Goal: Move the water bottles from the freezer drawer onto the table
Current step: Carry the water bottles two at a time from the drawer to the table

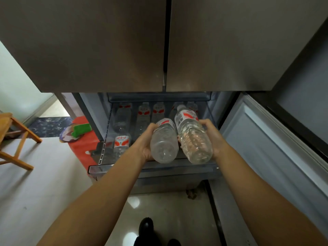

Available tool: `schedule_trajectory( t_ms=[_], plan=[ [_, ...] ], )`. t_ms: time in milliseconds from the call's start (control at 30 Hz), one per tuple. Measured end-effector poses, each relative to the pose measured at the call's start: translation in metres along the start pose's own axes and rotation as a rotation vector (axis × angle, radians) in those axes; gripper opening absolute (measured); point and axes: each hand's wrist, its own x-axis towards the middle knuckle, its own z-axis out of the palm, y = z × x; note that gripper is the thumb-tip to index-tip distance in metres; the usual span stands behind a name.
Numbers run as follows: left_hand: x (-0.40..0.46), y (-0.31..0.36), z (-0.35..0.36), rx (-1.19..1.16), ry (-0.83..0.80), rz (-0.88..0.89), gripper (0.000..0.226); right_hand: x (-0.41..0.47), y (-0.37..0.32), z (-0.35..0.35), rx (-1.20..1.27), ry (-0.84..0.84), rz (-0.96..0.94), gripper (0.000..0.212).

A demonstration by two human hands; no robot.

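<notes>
Head view: the left hand (146,141) is wrapped around the side of a clear water bottle (164,141), fingers curled under its lower body, thumb near the red and white label. The right hand (212,137) clasps a second water bottle (193,135) in the same way, fingers over its far side. Both bottles are tilted with their bases toward the camera and their caps pointing away, held side by side and nearly touching, above the front part of the open freezer drawer (152,168). More bottles of the same kind remain in the drawer: a row stands along the back (144,112), and one (121,142) stands nearer the front left corner. Above the drawer hang the two closed fridge doors (165,43), dark and matte. To the left, on the pale floor (35,192), stands a wooden chair (16,137), with a red mat (83,141) and a green object (81,129) beside the fridge. One dark shoe (145,226) shows at the bottom edge.
</notes>
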Motion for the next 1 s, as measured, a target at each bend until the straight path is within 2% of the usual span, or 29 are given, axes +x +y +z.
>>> schedule_trajectory(
  t_ms=[133,267,333,400,500,567,800,1000],
  plan=[
    [0.007,0.001,0.005,0.115,-0.061,0.004,0.059,-0.012,0.004,-0.005,0.037,-0.022,-0.066,0.062],
    [0.015,-0.001,0.021,0.288,-0.172,0.002,0.064,-0.028,0.013,-0.013,-0.010,0.111,-0.164,0.067],
    [0.017,-0.001,0.031,0.374,-0.214,0.073,0.061,-0.037,0.019,-0.016,-0.045,0.215,-0.272,0.065],
    [0.018,-0.004,0.038,0.456,-0.243,0.149,0.056,-0.049,0.028,-0.013,-0.125,0.363,-0.430,0.055],
    [0.014,-0.013,0.050,0.638,-0.282,0.252,0.039,-0.069,0.049,-0.012,-0.207,0.614,-0.640,0.055],
    [0.017,-0.024,0.056,0.774,-0.313,0.302,0.043,-0.086,0.066,-0.011,-0.255,0.757,-0.706,0.055],
    [0.009,-0.107,0.083,1.134,-0.507,0.329,0.047,-0.175,0.157,-0.030,-0.150,1.268,-0.794,0.045],
    [-0.019,-0.209,0.093,1.301,-0.743,0.305,0.052,-0.246,0.258,-0.038,-0.057,1.658,-0.731,0.050]
  ],
)
